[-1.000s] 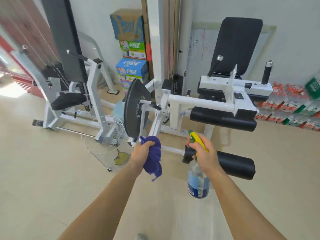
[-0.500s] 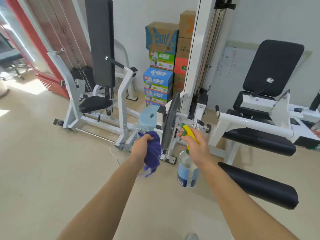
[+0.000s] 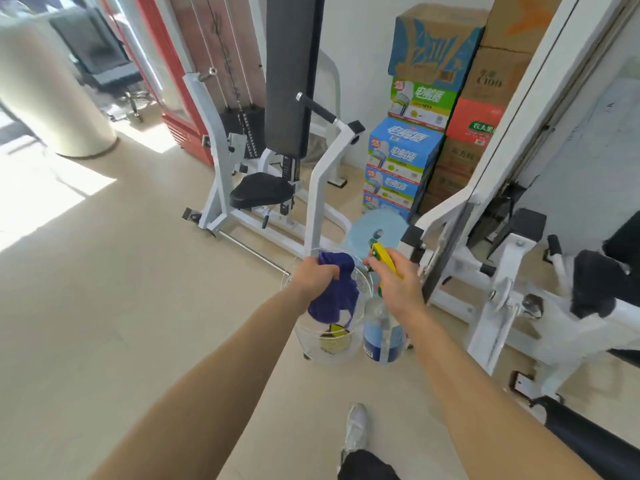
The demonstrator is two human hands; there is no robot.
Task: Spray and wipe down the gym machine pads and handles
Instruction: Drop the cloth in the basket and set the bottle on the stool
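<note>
View has swung left: the seat (image 3: pixel 259 194) is now at 12 o'clock, the leg pad (image 3: pixel 592 289) pushed to 3. At centre, the left hand (image 3: pixel 315 277) still clenches the cloth (image 3: pixel 334 296) and the right hand (image 3: pixel 398 289) still grasps the bottle (image 3: pixel 382 337).

Both arms are shown bare from the wrists right down to the bottom edge, the left forearm (image 3: pixel 221 393) and right forearm (image 3: pixel 474 410) being uncovered the whole way, and the left hand (image 3: pixel 315 275) and right hand (image 3: pixel 398 285) are likewise left bare. Lower down, one foot is caught, and it's dressed in a light grey-white sneaker (image 3: pixel 356 431) whose details are blurred tbh. A bit of dark, probably black trouser leg (image 3: pixel 367 467) is seen just behind it at the frame's bottom edge.
</note>
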